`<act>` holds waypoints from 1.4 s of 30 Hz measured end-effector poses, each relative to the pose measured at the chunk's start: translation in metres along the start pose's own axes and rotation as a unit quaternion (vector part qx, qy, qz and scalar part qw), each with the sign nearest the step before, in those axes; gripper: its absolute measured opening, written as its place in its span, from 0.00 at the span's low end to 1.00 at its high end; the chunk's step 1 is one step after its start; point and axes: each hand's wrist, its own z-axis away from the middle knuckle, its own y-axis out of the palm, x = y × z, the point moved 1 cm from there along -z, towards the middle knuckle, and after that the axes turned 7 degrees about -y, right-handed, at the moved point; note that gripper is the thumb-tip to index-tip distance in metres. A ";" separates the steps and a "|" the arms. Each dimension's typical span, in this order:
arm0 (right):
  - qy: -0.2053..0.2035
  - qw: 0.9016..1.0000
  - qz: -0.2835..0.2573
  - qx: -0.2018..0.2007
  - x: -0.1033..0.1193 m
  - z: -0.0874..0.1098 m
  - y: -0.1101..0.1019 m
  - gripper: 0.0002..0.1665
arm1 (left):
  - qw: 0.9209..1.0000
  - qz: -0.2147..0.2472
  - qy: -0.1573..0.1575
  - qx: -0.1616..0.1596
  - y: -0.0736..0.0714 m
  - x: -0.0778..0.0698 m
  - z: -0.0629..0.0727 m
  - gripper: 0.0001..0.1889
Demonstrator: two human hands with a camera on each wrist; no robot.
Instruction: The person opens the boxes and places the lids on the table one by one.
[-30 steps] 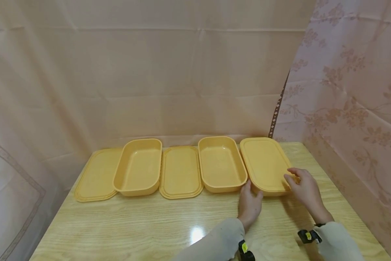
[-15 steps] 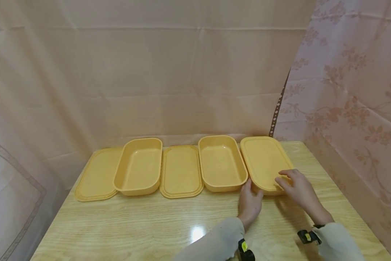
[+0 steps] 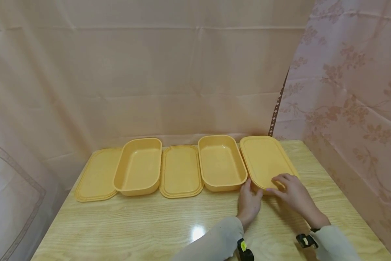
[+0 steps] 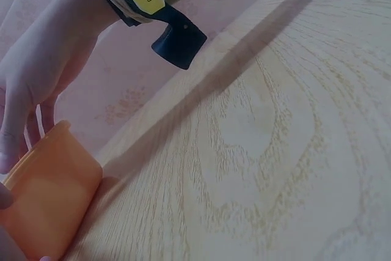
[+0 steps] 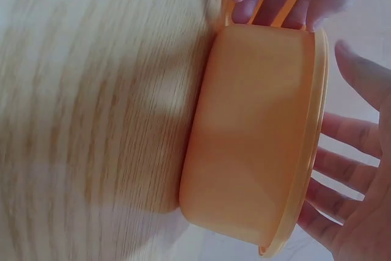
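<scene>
A lidded yellow food container (image 3: 264, 159) stands at the right end of the row; its side wall (image 5: 244, 132) and lid rim (image 5: 299, 175) show in the right wrist view. The left hand (image 3: 249, 203) holds its near left corner, fingers in the gap beside the neighbouring container and thumb toward the front. Over the near edge of the lid, the right hand (image 3: 295, 195) spreads its fingers, with fingertips at the lid's surface and thumb near the front rim. In the left wrist view the right hand (image 4: 36, 84) reaches down above the container's rim.
Left of it stands an open yellow container (image 3: 223, 163), then a flat lid (image 3: 181, 172), a second open container (image 3: 138, 166) and another lid (image 3: 97, 175) partly behind it. All lie on a wood-grain table (image 3: 133, 224), with a curtain (image 3: 182, 72) close behind.
The right hand has slid leftward from the lid's near right corner toward the middle of its near edge. The left hand and the other containers stay in place.
</scene>
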 end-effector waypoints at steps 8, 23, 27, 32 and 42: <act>-0.030 0.999 0.026 -0.016 0.002 0.004 0.005 0.25 | 1.000 0.000 -0.003 -0.004 0.000 0.001 -0.002 0.29; -0.077 0.992 0.054 -0.086 0.003 0.009 0.016 0.20 | 1.000 0.007 0.001 -0.004 -0.001 0.001 -0.001 0.29; -0.092 0.989 0.062 -0.101 0.003 0.010 0.017 0.19 | 1.000 0.013 -0.003 -0.004 0.000 -0.001 0.000 0.29; -0.109 0.985 0.076 -0.107 0.004 0.012 0.016 0.18 | 1.000 0.018 0.001 -0.008 0.000 -0.002 0.001 0.29; -0.128 0.979 0.113 -0.114 0.006 0.013 0.015 0.18 | 1.000 0.020 -0.004 -0.007 0.000 -0.001 0.001 0.29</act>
